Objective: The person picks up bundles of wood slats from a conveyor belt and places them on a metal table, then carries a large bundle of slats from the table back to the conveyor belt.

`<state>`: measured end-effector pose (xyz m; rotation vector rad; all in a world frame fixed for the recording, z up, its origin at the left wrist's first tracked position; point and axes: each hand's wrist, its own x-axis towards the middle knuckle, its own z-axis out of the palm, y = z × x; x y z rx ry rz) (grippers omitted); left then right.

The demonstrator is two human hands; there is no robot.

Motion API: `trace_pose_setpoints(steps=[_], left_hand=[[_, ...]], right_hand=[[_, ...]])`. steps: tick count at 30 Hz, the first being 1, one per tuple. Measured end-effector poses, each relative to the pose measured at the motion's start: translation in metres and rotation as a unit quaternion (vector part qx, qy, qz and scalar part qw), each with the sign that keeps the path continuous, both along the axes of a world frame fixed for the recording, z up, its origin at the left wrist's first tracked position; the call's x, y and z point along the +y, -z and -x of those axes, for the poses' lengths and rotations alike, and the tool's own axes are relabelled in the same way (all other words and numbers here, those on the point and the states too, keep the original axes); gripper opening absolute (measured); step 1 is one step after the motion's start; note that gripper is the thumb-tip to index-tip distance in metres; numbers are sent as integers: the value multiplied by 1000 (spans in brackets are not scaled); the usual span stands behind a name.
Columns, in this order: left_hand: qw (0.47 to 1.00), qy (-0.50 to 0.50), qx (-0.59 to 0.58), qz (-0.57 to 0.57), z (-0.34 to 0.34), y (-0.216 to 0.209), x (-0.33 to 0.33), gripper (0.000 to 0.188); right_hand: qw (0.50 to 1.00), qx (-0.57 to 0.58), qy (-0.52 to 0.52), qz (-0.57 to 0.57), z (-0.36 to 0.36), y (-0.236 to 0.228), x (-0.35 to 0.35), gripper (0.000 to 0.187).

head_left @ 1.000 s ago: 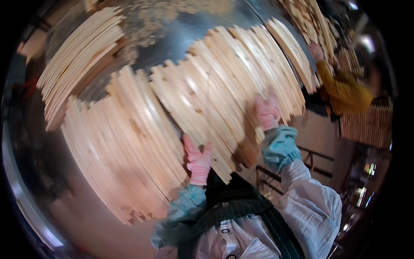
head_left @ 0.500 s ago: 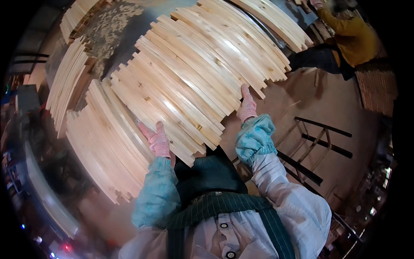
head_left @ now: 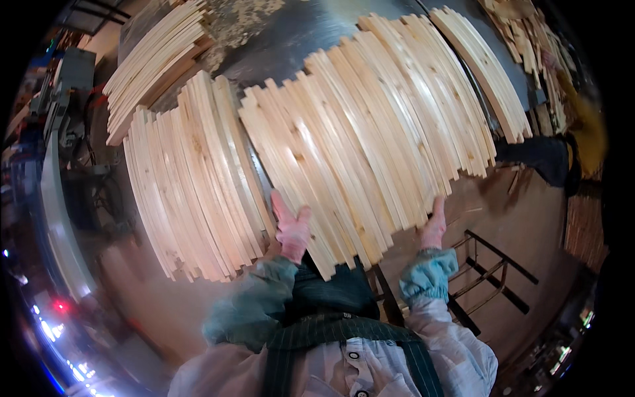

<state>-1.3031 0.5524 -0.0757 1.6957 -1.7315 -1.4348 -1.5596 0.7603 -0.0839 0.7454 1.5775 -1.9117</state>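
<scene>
A wide batch of pale curved wooden slats (head_left: pixel 370 132) lies side by side on a grey metal table (head_left: pixel 291 40) in front of me. My left hand (head_left: pixel 291 228), in a pink glove, is laid flat against the near ends of these slats, fingers spread. My right hand (head_left: pixel 433 228), also pink-gloved, presses against the near edge of the same batch further right. Neither hand wraps around a slat. A second batch of slats (head_left: pixel 192 185) lies just left of my left hand.
Another stack of slats (head_left: pixel 155 63) sits at the far left of the table, and a narrow stack (head_left: pixel 486 66) at the far right. A person in a yellow top (head_left: pixel 582 126) works at right. A dark metal frame (head_left: pixel 489 271) stands on the floor below the table edge.
The view has swung, so the slats sit more centred. Both hands stay against the near ends of the middle batch; the left hand now rests at its left corner.
</scene>
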Motion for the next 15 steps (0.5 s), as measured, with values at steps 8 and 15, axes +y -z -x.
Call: trace_pose_setpoints(steps=[8,15], left_hand=[[953,-30,224,-204,-36,4,51,88],[939,-127,211,-242,-12,5,31,101]], right_hand=[[912,89,-327,-230,63,-10,63,61],[836,98,-380,-383,68,-20,20,86]])
